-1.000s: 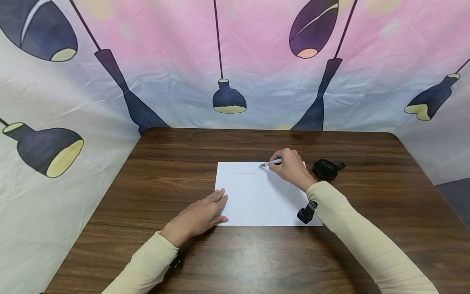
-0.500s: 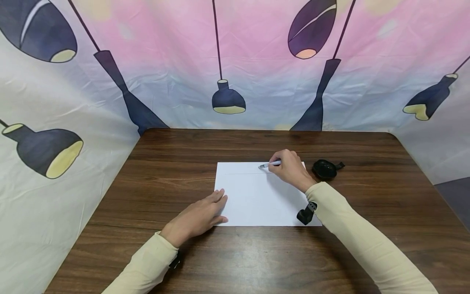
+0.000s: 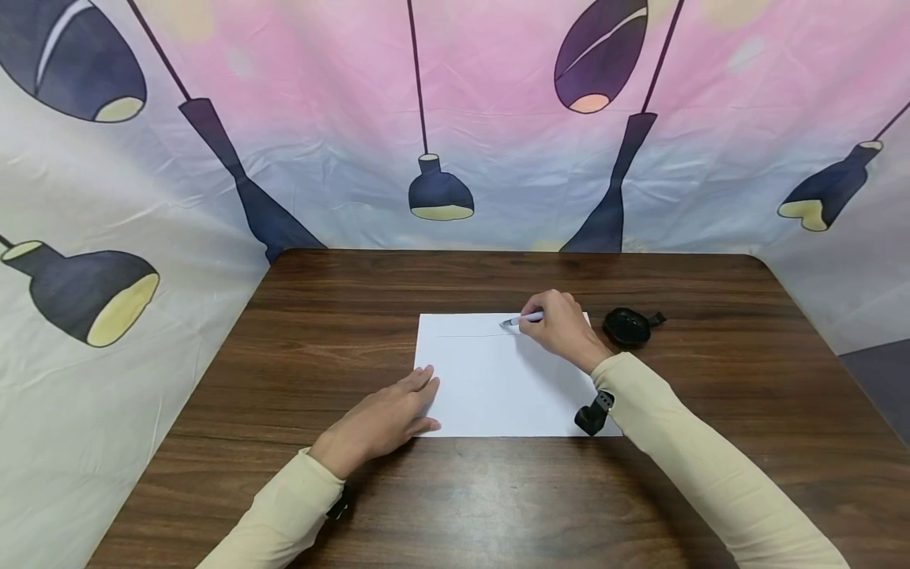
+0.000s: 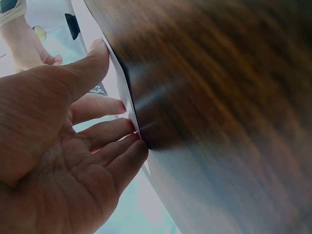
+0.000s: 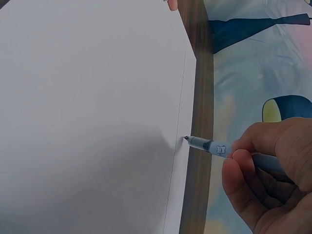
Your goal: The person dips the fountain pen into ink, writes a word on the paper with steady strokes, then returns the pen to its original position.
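A white sheet of paper [image 3: 498, 387] lies on the wooden table, with one thin straight line [image 3: 469, 336] drawn across its upper part. My right hand [image 3: 562, 325] pinches a pale blue pen [image 3: 526, 318] between thumb and fingers. The right wrist view shows a small cartoon print on the barrel of the pen [image 5: 214, 147], and its dark tip is right by the line, on the side of the near paper edge. My left hand [image 3: 387, 411] rests on the paper's left edge with fingers extended; its fingertips [image 4: 139, 146] touch the edge in the left wrist view.
A black oval case [image 3: 627, 326] with a short strap sits to the right of my right hand. The dark wooden table [image 3: 341, 316] reaches back to a hanging cloth [image 3: 341, 158] printed with lamps. A black wrist camera [image 3: 593, 412] hangs over the paper's lower right corner.
Both hands, the pen and the paper keep nearly the same places. The whole head view has shifted very slightly.
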